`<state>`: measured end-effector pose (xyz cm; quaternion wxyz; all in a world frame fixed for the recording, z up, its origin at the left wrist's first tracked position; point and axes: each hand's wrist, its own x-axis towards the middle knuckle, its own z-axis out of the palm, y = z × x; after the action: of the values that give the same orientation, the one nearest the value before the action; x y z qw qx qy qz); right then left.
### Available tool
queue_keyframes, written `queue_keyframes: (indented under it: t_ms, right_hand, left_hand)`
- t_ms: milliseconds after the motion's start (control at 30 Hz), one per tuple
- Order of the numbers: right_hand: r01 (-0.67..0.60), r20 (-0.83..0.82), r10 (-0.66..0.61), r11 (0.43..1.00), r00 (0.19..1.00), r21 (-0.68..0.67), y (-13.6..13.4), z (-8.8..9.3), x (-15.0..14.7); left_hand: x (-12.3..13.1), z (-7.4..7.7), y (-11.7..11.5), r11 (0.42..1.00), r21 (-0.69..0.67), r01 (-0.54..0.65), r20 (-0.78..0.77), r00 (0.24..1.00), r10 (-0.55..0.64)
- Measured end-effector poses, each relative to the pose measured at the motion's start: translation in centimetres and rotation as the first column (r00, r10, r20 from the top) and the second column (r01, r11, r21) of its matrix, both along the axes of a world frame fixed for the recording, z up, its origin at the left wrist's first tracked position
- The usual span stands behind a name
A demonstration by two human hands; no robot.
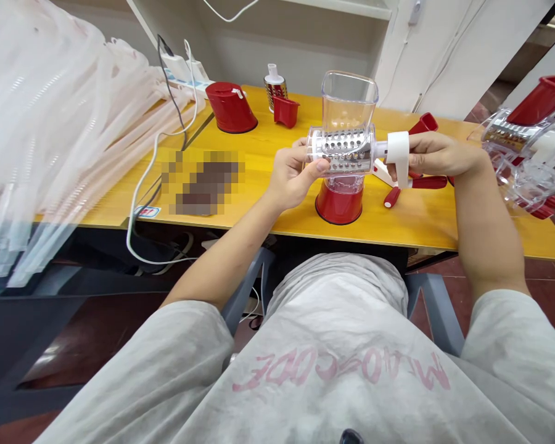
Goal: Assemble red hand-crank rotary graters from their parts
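Observation:
A clear grater body [350, 111] with an upright square hopper stands on a red round base [339, 202] near the table's front edge. Inside its horizontal barrel lies a perforated metal drum [345, 151]. My left hand [296, 172] is wrapped round the barrel's left end, thumb in front. At the barrel's right end, my right hand [428, 154] holds a white clamp-like piece [399, 159] at the drum's shaft. Below my right hand lie pieces with red handles [428, 182]. Some of my right fingers are hidden behind the white piece.
At the back of the yellow table [254, 216] are a red base [231, 108], another drum [275, 87] and a red cup-like piece [285, 112]. Plastic bags [65, 105] and cables lie left; more grater parts [527, 148] sit right. A blurred dark object [208, 185] lies left of centre.

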<state>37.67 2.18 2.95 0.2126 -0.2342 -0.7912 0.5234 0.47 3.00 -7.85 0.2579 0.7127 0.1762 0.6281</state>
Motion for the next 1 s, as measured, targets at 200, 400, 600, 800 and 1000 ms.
queue_keyframes:
  t_ms: [200,400,600,800,1000]
  right_hand:
    - [0.103,-0.014,-0.104,0.993,0.994,-0.059,0.9,0.4,0.3]
    - [0.045,0.181,-0.075,0.985,0.981,0.166,0.8,2.0,0.6]
    - [0.043,0.302,-0.176,0.916,0.937,0.398,-2.6,3.6,-0.5]
    - [0.136,0.226,-0.276,0.861,0.934,0.489,-5.2,2.6,-2.2]
    - [0.128,0.207,-0.268,0.848,0.941,0.515,-5.8,3.1,-3.2]
  left_hand:
    - [0.0,-0.3,0.0,1.000,-0.013,-0.002,0.022,1.000,0.002]
    - [-0.1,0.1,0.1,1.000,-0.011,0.024,0.022,0.999,-0.024]
    - [-0.3,-0.1,0.2,0.999,-0.047,0.011,0.059,0.998,-0.008]
    - [-0.7,-0.9,1.5,0.993,-0.086,0.084,0.121,0.990,-0.073]
    - [-1.7,-1.4,3.8,0.978,-0.107,0.177,0.122,0.979,-0.164]
